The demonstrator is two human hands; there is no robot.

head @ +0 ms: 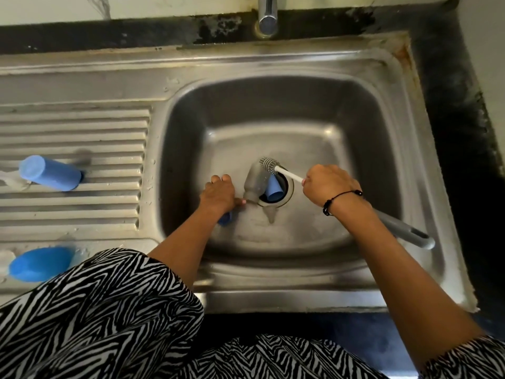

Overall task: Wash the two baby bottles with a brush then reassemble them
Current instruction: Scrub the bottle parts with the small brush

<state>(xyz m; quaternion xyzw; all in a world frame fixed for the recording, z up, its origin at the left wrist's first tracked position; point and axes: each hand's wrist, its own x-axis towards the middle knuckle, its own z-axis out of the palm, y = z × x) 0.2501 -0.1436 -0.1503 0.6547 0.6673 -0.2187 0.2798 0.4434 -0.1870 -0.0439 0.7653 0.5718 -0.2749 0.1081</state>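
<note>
1. A zebra-striped garment (90,318) is seen nearest the camera, with both forearms reaching over the front rim of the steel sink (273,296).
2. The grey handle of a bottle brush (404,231) is gripped by the curled fingers of the right hand (330,186); a black cord bracelet (341,199) is worn on that wrist.
3. The left hand (218,194) is held low in the basin, its fingers curled round a blue piece (226,218) that is mostly hidden.
4. A clear baby bottle (255,184) is lying tilted at the drain, just beside a blue cap (274,190).
5. The brush's bristle head (269,164) is placed at the bottle's far end.
6. Two blue parts are seen on the ribbed draining surface (82,124) at left: one near (41,263), one farther (50,173).
7. The tap (267,15) is seen at the far edge.
</note>
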